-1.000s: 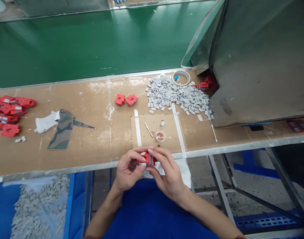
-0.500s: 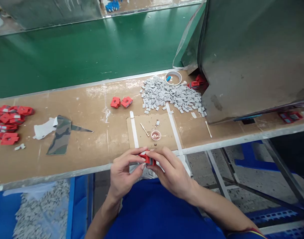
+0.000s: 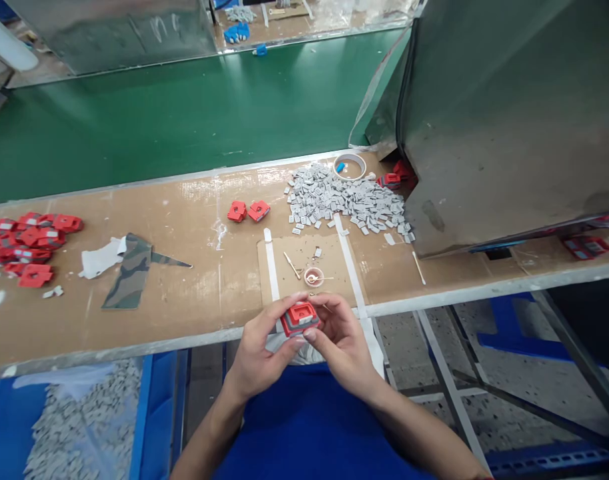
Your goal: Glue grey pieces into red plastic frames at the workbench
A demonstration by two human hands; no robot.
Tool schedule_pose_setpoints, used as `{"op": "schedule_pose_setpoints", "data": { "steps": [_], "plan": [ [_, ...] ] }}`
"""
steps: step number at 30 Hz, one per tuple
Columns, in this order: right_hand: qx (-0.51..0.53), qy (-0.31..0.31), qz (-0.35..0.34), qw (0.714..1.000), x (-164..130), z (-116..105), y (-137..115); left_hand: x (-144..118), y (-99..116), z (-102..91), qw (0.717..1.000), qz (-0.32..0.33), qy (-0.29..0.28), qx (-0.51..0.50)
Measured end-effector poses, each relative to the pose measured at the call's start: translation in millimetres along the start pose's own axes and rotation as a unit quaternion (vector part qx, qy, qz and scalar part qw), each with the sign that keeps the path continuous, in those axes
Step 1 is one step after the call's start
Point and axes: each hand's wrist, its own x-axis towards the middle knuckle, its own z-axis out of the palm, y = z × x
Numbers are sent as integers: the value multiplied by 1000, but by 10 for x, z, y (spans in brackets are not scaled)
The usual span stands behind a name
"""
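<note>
Green conveyor-like strip (image 3: pixel 184 120) across back, metal panel (image 3: pixel 509 120) at R. Cardboard-covered tabletop (image 3: pixel 189 220) in front; blue bin (image 3: pixel 157 407) w/ grey pcs lower L. Grey tile pile (image 3: pixel 344 200) mid-R on tabletop; red part pile (image 3: pixel 32 243) far L, camo fabric pc (image 3: pixel 130 275) near it. L hand (image 3: pixel 257 350) clamped on L side of red/grey plastic part (image 3: pixel 300 318); R hand (image 3: pixel 347 340) clamped on its R side, thumb at near corner. Part's held btwn both hands at tabletop's near edge, recessed face up. Tape roll (image 3: pixel 363 165) at tile pile's back edge; 2 loose red pcs (image 3: pixel 265 209) L of pile; small cup (image 3: pixel 314 285) just past hands; cotton swab (image 3: pixel 419 268) R of cup.
</note>
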Motion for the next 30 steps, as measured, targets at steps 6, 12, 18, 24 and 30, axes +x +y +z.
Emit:
{"op": "schedule_pose_setpoints", "data": {
  "steps": [6, 12, 18, 24, 30],
  "plan": [
    [-108, -25, -31, 993, 33, -102, -59, 74, -28, -53, 991, 56, -14, 118],
    [-211, -11, -99, 972, 51, -147, -163, 113, 77, -45, 982, 69, -27, 171],
    [-175, -22, -62, 982, 51, -185, -133, 169, 133, -32, 987, 49, -52, 142],
    [-156, -44, -29, 986, 54, -233, -161, 174, 149, -33, 983, 66, -66, 161],
    [-144, -28, 2, 989, 28, -180, -153, 116, 142, -14, 970, 86, -48, 223]
  ]
}}
